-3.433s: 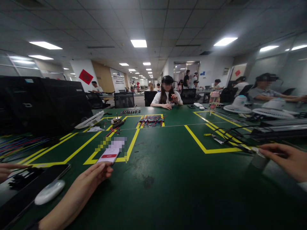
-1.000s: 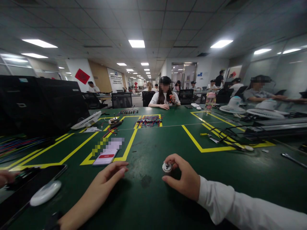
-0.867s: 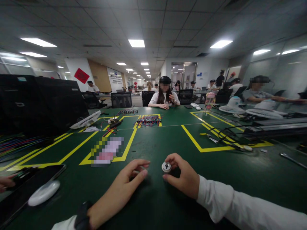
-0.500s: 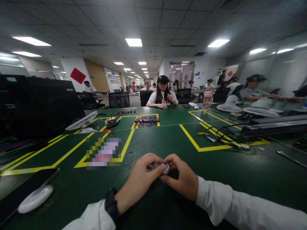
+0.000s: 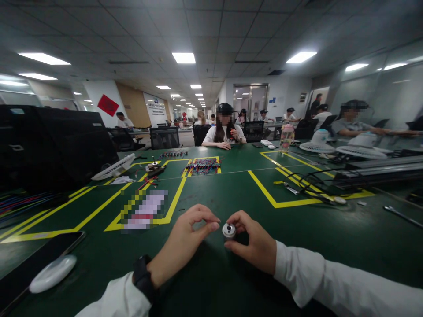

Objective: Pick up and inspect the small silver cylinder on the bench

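A small round silver metal cylinder (image 5: pixel 229 231), with dark holes in its top face, stands upright at the front of the green table. My right hand (image 5: pixel 253 237) is closed on it, fingers at its far side and thumb at its near side. Just left of the cylinder, and apart from it, is my left hand (image 5: pixel 191 233). Its thumb and index fingertip come together in a pinch; whatever may be between them is too small to make out. A dark watch band (image 5: pixel 143 276) is on the left wrist.
Yellow tape (image 5: pixel 175 200) marks areas on the green table. Bundled wired parts (image 5: pixel 203 165) lie beyond my hands, black cables (image 5: pixel 302 184) to the right. A phone (image 5: pixel 39 259) and a white oval object (image 5: pixel 53 274) are at left. A person (image 5: pixel 224 132) sits opposite.
My left hand has come away from the cylinder to the left, uncovering its top face. The right hand keeps hold of the cylinder in nearly the same place.
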`<state>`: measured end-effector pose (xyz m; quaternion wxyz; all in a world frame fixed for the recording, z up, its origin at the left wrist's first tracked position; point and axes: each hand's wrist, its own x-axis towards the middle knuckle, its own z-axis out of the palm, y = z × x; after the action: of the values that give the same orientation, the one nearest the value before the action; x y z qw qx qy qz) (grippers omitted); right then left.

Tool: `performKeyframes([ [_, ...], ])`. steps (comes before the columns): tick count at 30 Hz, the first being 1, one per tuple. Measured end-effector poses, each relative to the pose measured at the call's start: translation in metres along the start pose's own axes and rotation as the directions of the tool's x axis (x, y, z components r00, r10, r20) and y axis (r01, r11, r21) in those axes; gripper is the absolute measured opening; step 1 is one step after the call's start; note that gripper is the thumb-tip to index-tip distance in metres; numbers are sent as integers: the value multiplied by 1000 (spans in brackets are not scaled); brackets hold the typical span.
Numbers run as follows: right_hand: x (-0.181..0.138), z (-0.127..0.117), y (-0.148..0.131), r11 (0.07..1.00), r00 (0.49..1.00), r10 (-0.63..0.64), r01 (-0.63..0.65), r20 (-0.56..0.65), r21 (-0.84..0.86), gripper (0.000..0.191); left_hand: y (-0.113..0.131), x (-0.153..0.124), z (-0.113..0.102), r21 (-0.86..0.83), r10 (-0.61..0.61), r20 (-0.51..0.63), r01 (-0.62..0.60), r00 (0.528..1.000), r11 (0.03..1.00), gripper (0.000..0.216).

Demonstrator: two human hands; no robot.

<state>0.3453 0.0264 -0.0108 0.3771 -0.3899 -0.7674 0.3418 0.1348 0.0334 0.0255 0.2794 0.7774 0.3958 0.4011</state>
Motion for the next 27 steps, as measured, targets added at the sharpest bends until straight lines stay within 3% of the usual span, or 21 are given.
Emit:
performKeyframes([
  [3,0,0,0,1000,1000,2,-2,2,1,37,-18,-8,-1,129,-18,188,-6,982,992,8],
  [5,-1,0,1,1000,1000,-7,7,0,2,38,-26,-11,-1,201,-24,250,-27,968,979,9],
  [12,-1,0,0,1000,1000,-18,18,21,-2,45,-31,-10,-3,179,-21,233,-21,972,984,17],
  [15,-5,-14,3,1000,999,-6,7,-53,14,39,-31,-11,-5,85,-36,221,17,975,996,23],
  [17,-12,-36,13,1000,980,-7,4,-200,-14,41,-30,-13,-9,17,-65,179,63,982,998,24],
  [20,-34,-87,40,984,882,-11,-73,-471,-160,52,-29,-20,-20,-19,-142,70,144,987,989,23],
  [24,-83,-175,82,870,710,42,-372,-703,-325,59,-35,-36,-45,-29,-302,-87,300,949,953,22],
  [27,-129,-237,114,719,647,105,-574,-755,-392,52,-47,-54,-68,-98,-427,-178,416,886,904,23],
])
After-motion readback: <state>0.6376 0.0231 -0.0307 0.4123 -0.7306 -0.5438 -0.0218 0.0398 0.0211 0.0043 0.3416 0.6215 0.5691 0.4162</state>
